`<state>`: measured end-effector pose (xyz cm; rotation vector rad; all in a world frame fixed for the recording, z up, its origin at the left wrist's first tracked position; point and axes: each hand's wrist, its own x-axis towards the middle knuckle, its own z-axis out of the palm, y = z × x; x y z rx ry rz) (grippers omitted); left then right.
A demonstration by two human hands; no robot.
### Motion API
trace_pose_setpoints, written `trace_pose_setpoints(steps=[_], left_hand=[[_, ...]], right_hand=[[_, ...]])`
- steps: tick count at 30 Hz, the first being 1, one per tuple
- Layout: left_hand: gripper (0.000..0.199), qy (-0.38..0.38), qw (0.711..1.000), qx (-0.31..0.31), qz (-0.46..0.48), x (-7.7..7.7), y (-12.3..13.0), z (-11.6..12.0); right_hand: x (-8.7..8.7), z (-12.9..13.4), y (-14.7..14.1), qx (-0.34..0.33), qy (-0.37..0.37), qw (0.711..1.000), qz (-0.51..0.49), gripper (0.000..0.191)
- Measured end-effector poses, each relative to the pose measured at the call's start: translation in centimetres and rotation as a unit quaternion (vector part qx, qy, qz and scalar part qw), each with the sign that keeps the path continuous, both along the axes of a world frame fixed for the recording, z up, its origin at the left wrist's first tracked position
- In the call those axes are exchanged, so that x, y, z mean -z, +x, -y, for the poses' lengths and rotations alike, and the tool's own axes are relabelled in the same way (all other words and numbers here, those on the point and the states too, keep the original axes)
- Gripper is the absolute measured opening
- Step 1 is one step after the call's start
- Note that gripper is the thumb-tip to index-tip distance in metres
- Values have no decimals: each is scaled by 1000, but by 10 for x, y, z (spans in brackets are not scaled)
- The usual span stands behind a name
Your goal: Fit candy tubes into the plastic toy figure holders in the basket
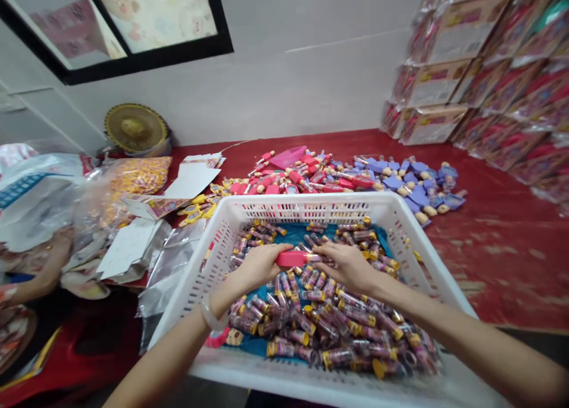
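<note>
My left hand point(260, 267) holds the end of a red plastic piece point(292, 258) over the white basket point(311, 201). At the piece's other end, my right hand point(344, 265) grips a small clear tube point(315, 258) that is in line with the red piece; the two touch or join. Below both hands lie many clear tubes with yellow caps point(306, 322), on a blue liner point(262, 346). A pale bangle circles my left wrist.
Behind the basket lie piles of red pieces point(306, 177) and purple pieces point(415, 185). Packaged boxes point(438, 82) are stacked at the right. Cartons point(133, 248), a bag of yellow items point(137, 177) and another person's arm point(48, 265) are at the left.
</note>
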<state>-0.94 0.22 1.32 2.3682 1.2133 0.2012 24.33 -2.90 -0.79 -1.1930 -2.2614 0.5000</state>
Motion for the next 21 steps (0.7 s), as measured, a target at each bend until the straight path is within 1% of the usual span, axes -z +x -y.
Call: trace_pose_setpoints(steps=[1, 2, 3, 4, 6, 7, 8, 9, 10, 12, 13, 14, 15, 16, 17, 18, 19, 20, 21], left_hand=[[45, -50, 999, 8, 0, 1, -2, -2], [44, -102, 995, 23, -3, 2, -5, -4], [43, -143, 989, 41, -9, 3, -7, -5], [42, -168, 984, 58, -13, 5, -9, -5], [43, -170, 983, 73, -7, 10, -11, -4], [42, -154, 985, 73, 2, 14, -11, -2], [43, -122, 990, 76, 9, 18, -11, 0], [44, -74, 994, 83, 10, 22, -10, 2], [44, -13, 995, 96, 7, 26, -9, 5], [40, 119, 985, 123, -5, 31, -7, 9], [39, 168, 977, 133, -11, 32, -7, 10], [39, 193, 972, 135, -12, 31, -6, 11], [38, 196, 972, 130, -7, 30, -6, 11], [38, 176, 978, 115, 3, 27, -6, 10], [39, 130, 987, 94, 19, 24, -6, 9], [41, 59, 995, 71, 40, 21, -6, 8], [41, -33, 996, 53, 62, 18, -7, 7], [41, -135, 987, 45, 79, 15, -8, 7], [40, -235, 967, 48, 89, 13, -9, 7]], right_hand=[[9, -1, -1, -10, 43, 998, 40, 31], [16, -2, -3, -22, 64, 995, 74, 32], [22, -2, -5, -30, 64, 993, 98, 31], [26, -2, -6, -34, 47, 992, 112, 31], [27, 0, -7, -35, 5, 992, 123, 26], [24, 1, -6, -37, -28, 992, 115, 24], [20, 2, -4, -43, -75, 991, 98, 22], [14, 3, -2, -55, -137, 987, 71, 20], [8, 4, 1, -69, -212, 974, 37, 19], [-3, 4, 6, -98, -352, 931, -22, 22], [-7, 4, 8, -108, -390, 914, -34, 25], [-9, 5, 9, -105, -402, 909, -39, 28], [-9, 6, 9, -89, -387, 917, -35, 30], [-9, 7, 9, -64, -345, 936, -28, 31], [-7, 9, 9, -35, -283, 958, -19, 32], [-5, 11, 8, -7, -212, 977, -11, 32], [-4, 14, 7, 13, -144, 989, -9, 33], [-3, 17, 6, 20, -96, 995, -13, 31], [-4, 20, 5, 16, -79, 996, -23, 28]])
